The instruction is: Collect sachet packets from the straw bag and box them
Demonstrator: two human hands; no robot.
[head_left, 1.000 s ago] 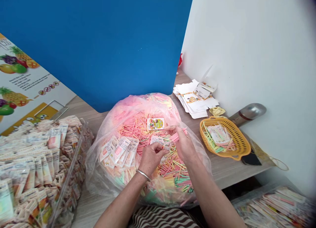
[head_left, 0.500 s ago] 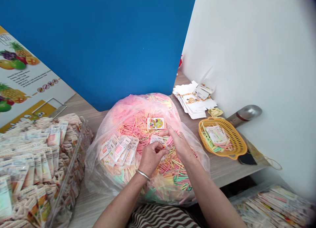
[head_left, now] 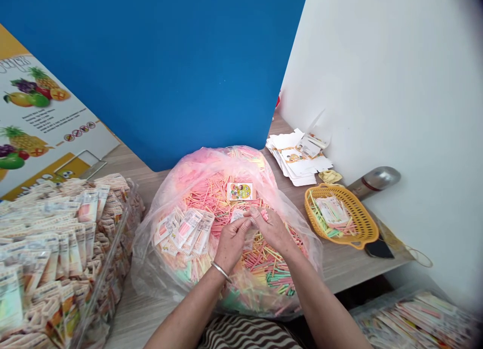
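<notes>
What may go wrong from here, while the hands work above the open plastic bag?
The thin pink sticks pinched in the right hand might slip and fall back among the loose pastel sticks in the clear plastic bag. The white paper packets lying on top of the sticks might also slide down and become hard to find.

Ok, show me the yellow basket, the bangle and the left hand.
Yellow basket [head_left: 364, 220], head view, right wall.
Bangle [head_left: 221, 271], head view, top of band.
Left hand [head_left: 232, 247], head view, back of hand.
</notes>
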